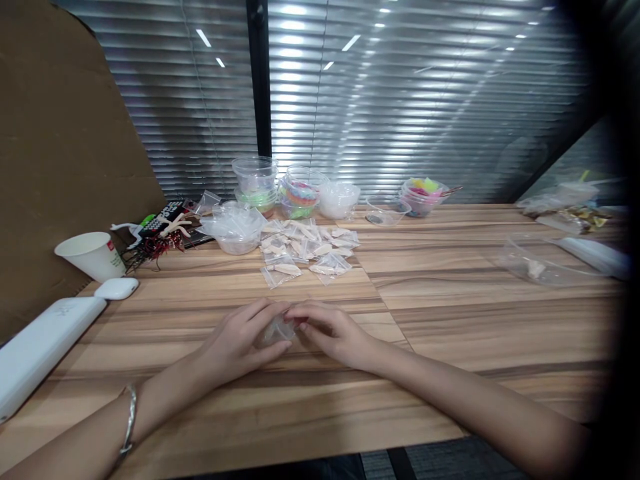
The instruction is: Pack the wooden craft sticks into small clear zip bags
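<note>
Near the front of the wood-grain table [200,413], my left hand [250,333] curls around a small clear plastic bag [280,331], thumb and fingers on either side of it. My right hand [333,333] meets it from the right, its fingertips pinched at the bag's right end, where something small and reddish shows between them. Beyond my hands lies a pile of small clear bags [305,243] with pale beige pieces inside. Two such bags lie at the pile's near edge. A bowl of empty-looking clear bags [237,230] stands to the pile's left.
Clear tubs with colourful contents [300,193] stand by the blinds. At left are a paper cup [95,257], a white case [117,288], a long white device [50,347] and dark tangled items [163,240]. A clear container [545,263] lies at right.
</note>
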Available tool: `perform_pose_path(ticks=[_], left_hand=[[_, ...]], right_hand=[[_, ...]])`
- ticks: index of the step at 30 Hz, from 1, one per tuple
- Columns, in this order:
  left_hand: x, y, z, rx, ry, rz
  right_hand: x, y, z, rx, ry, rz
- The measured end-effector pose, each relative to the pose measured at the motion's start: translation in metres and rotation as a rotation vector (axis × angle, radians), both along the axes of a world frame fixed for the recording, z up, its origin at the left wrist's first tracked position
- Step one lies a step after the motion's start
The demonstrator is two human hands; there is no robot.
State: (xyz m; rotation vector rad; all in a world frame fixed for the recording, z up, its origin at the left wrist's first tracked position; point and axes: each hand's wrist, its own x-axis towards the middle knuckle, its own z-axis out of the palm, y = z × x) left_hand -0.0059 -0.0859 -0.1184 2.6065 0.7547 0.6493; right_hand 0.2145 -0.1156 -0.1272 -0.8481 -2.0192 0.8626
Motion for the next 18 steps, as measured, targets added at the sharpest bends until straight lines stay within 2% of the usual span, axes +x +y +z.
perform_pose_path(ticks=[10,18], left_hand=[[-0.0014,0.0012,-0.0039,0.028,-0.035,-0.019],[-0.0025,0.0009,-0.0054,0.068,-0.053,-0.014]], right_hand=[[-0.0007,-0.0003,0.0028,-0.028,-0.022,0.027],[-0.0012,-0.0012,0.0062,0.028,-0.095,0.073]])
